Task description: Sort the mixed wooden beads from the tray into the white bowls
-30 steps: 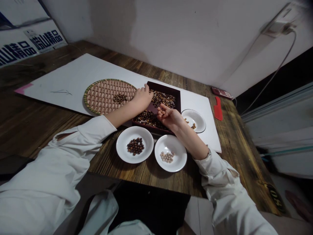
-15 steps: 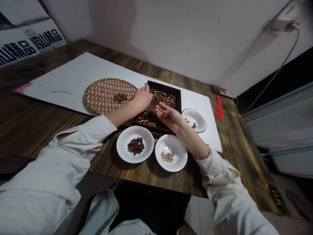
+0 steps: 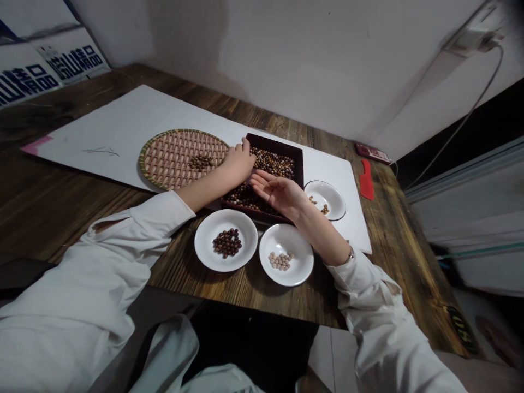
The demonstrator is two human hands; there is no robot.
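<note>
My left hand point(image 3: 239, 164) is at the left edge of a dark red box point(image 3: 302, 164), its back toward me; the fingers bend over the rim and their tips are hidden. Above the box, my right hand point(image 3: 282, 196) is turned palm up with its fingers stretched out, and no bead shows on it. Mixed small round beads point(image 3: 273, 162) in brown, yellow and pale tones fill much of the box. To the left, a round woven tray point(image 3: 164, 155) carries a small heap of brown beads point(image 3: 200, 162).
In front stand a white bowl point(image 3: 204, 254) of dark brown beads and another bowl point(image 3: 286, 279) of pale beads. A third bowl point(image 3: 338, 204), with a few yellowish beads, is on the right. Beyond it lie a red comb point(image 3: 367, 181) and a phone-like object point(image 3: 371, 153).
My right hand has shifted slightly left, and its fingers have straightened from a looser curl. My left hand has stayed at the box edge.
</note>
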